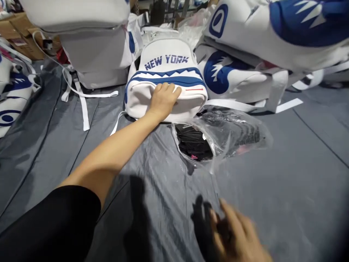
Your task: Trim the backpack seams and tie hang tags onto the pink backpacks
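A white backpack (169, 49) with blue trim and "NEW YORK" lettering lies at the centre of the cloth-covered surface. My left hand (164, 100) grips its front edge, with the fingers bent over the blue band. Right of and nearer than the backpack lies a clear plastic bag (234, 133), its open mouth showing a stack of black tags (192, 142). My right hand (236, 233) is low in the view, blurred, over the grey cloth, its fingers apart and curved. No object shows clearly in it.
White and blue backpacks are piled at the right (245, 29) and at the far left (13, 87). Another white backpack (92, 54) stands at the back left, its straps trailing on the grey cloth (300, 182). Cardboard boxes (21, 32) sit behind it.
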{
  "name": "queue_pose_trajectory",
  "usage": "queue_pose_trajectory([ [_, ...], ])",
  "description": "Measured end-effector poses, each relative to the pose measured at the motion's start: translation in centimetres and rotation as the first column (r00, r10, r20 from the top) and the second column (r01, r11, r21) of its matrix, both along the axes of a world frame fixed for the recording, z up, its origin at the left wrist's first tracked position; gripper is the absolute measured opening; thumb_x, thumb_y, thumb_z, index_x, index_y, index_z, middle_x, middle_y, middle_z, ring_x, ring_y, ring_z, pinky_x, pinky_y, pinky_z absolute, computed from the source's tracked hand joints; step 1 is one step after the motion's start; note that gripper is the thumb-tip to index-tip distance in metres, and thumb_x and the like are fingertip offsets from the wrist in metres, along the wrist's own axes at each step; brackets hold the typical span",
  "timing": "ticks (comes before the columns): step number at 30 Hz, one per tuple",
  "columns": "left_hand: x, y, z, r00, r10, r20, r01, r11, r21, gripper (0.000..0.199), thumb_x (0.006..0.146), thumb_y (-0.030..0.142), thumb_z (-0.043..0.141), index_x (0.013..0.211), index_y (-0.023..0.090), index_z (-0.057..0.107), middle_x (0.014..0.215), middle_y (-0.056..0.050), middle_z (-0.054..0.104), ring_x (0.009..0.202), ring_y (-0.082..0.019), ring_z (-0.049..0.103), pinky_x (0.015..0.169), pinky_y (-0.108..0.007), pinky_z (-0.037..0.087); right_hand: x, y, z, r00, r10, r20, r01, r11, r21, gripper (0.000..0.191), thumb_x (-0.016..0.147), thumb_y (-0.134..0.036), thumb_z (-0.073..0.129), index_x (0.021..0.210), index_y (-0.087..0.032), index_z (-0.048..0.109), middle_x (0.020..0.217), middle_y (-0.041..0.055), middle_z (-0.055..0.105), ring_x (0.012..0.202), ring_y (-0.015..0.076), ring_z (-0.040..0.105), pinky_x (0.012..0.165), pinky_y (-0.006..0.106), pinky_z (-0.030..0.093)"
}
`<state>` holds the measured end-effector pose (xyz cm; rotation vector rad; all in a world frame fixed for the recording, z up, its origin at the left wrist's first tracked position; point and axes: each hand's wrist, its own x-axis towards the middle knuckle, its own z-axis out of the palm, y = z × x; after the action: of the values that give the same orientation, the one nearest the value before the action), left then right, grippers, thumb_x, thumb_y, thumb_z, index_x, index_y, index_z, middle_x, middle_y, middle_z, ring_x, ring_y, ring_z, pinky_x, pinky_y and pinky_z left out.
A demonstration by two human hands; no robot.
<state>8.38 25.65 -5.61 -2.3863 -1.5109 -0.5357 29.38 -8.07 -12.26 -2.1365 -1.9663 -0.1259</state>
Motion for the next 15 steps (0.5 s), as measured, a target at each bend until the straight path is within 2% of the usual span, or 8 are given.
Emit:
queue_pose_trajectory([
  [2, -0.5, -1.0, -0.1, 1.0, -0.008, -0.003, 0.008, 1.0, 0.012, 0.03, 0.098, 0.022, 0.046, 0.124, 0.014, 0.058, 0.121, -0.015, 0.061, 0.114, -0.032, 0.049, 0.098, -0.047, 0.034, -1.7, 5.1, 2.3, 0.999, -0.034, 0.016, 0.032, 0.997, 0.076, 0.056, 0.098, -0.046, 0.048, 0.148, -0.021, 0.046, 0.134, 0.0207, 0.058, 0.096, 0.0274, 0.07, 0.061, 0.03, 0.048],
  [3, -0.9, -1.5, -0.1, 1.0, -0.003, -0.01, 0.003, 1.0, 0.019, 0.028, 0.098, 0.021, 0.046, 0.121, 0.015, 0.06, 0.119, -0.015, 0.062, 0.113, -0.032, 0.05, 0.097, -0.047, 0.035, -2.4, 8.0, 3.1, 0.999, -0.04, 0.013, 0.039, 0.998, 0.057, 0.062, 0.098, -0.047, 0.049, 0.153, -0.019, 0.039, 0.139, 0.0225, 0.053, 0.099, 0.0283, 0.068, 0.061, 0.03, 0.047],
  [5, -1.8, -2.2, 0.1, 1.0, 0.017, -0.021, -0.016, 0.999, 0.039, 0.024, 0.095, 0.018, 0.048, 0.114, 0.017, 0.063, 0.115, -0.014, 0.065, 0.109, -0.031, 0.052, 0.094, -0.045, 0.036, -3.0, 13.0, 3.7, 0.997, -0.056, 0.062, 0.057, 0.998, -0.025, 0.064, 0.098, -0.043, 0.05, 0.154, -0.016, 0.035, 0.126, 0.022, 0.059, 0.087, 0.0267, 0.068, 0.054, 0.028, 0.04],
  [7, -2.9, -2.7, 0.2, 0.999, 0.041, -0.019, -0.04, 0.998, 0.058, 0.023, 0.091, 0.015, 0.051, 0.109, 0.017, 0.064, 0.111, -0.013, 0.067, 0.106, -0.029, 0.053, 0.091, -0.043, 0.038, -2.3, 15.5, 3.2, 0.989, -0.063, 0.136, 0.083, 0.986, -0.145, 0.044, 0.098, -0.027, 0.046, 0.14, -0.015, 0.052, 0.106, 0.0155, 0.066, 0.074, 0.0223, 0.066, 0.053, 0.028, 0.033],
  [8, -3.4, -3.0, 0.3, 0.999, 0.051, -0.012, -0.051, 0.997, 0.065, 0.022, 0.09, 0.014, 0.052, 0.108, 0.017, 0.064, 0.11, -0.012, 0.067, 0.105, -0.029, 0.053, 0.09, -0.042, 0.038, -1.3, 15.5, 2.6, 0.984, -0.056, 0.17, 0.088, 0.979, -0.183, 0.037, 0.097, -0.023, 0.046, 0.13, -0.015, 0.06, 0.1, 0.0133, 0.067, 0.069, 0.0205, 0.064, 0.052, 0.028, 0.03],
  [10, -4.4, -3.4, 0.1, 0.998, 0.068, 0.008, -0.068, 0.995, 0.077, 0.023, 0.089, 0.014, 0.053, 0.108, 0.018, 0.065, 0.109, -0.011, 0.068, 0.104, -0.028, 0.054, 0.089, -0.041, 0.039, 1.6, 13.2, 0.8, 0.976, -0.056, 0.211, 0.101, 0.973, -0.209, 0.029, 0.095, -0.02, 0.046, 0.116, -0.017, 0.067, 0.094, 0.0108, 0.067, 0.063, 0.0185, 0.06, 0.05, 0.029, 0.026],
  [13, -4.9, -3.6, -0.7, 0.994, 0.09, 0.062, -0.097, 0.987, 0.131, 0.022, 0.089, 0.017, 0.054, 0.107, 0.021, 0.065, 0.108, -0.008, 0.068, 0.102, -0.027, 0.055, 0.088, -0.041, 0.04, 7.0, 6.6, -1.9, 0.973, -0.105, 0.203, 0.135, 0.981, -0.14, 0.032, 0.093, -0.023, 0.048, 0.119, -0.018, 0.066, 0.096, 0.0101, 0.069, 0.061, 0.0188, 0.06, 0.048, 0.028, 0.03],
  [15, -4.4, -3.0, -1.5, 0.988, 0.105, 0.113, -0.124, 0.977, 0.176, 0.019, 0.088, 0.017, 0.054, 0.103, 0.022, 0.065, 0.105, -0.008, 0.069, 0.1, -0.027, 0.056, 0.088, -0.042, 0.04, 9.8, 2.5, -3.4, 0.963, -0.172, 0.21, 0.18, 0.983, -0.02, 0.031, 0.093, -0.03, 0.048, 0.115, -0.018, 0.067, 0.096, 0.0101, 0.07, 0.061, 0.0206, 0.061, 0.044, 0.028, 0.033],
])
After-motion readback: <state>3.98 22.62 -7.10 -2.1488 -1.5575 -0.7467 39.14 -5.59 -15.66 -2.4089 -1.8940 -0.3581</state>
